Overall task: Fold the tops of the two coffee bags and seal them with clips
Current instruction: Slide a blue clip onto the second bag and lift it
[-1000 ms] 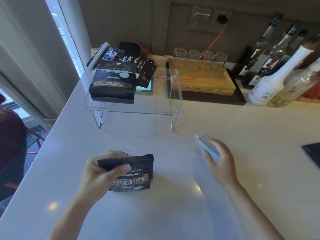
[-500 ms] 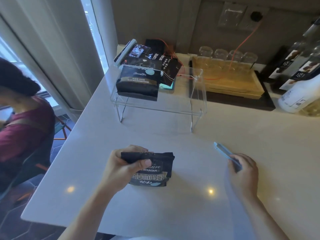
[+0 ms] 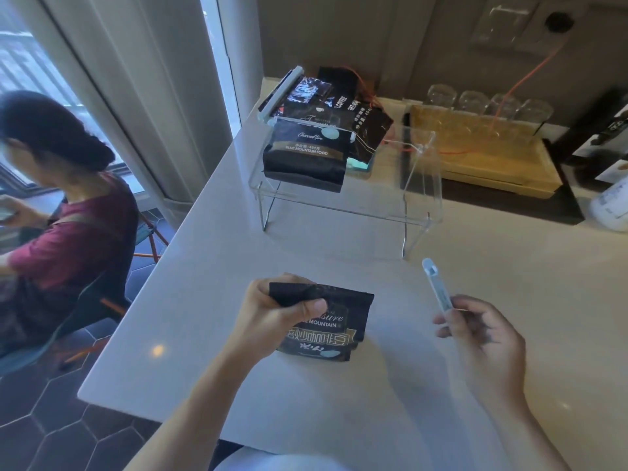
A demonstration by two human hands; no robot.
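A small black coffee bag (image 3: 331, 329) stands on the white counter (image 3: 238, 266) in front of me. My left hand (image 3: 272, 314) pinches its folded-over top at the left end. My right hand (image 3: 482, 338) holds a long pale blue clip (image 3: 436, 288) by its near end, off to the right of the bag and apart from it. A second black coffee bag (image 3: 306, 158) lies on the clear acrylic stand (image 3: 421, 195) further back, with a pale clip across its top.
More dark coffee packets (image 3: 339, 103) are piled behind the stand. A wooden tray (image 3: 486, 161) with upturned glasses (image 3: 489, 103) and a white bottle (image 3: 611, 205) stand at the back right. A person (image 3: 64, 198) sits beyond the counter's left edge.
My view has swung left and down, bringing the seated person into sight. My right hand has lifted the clip and turned it more upright. The left hand keeps its pinch on the bag.
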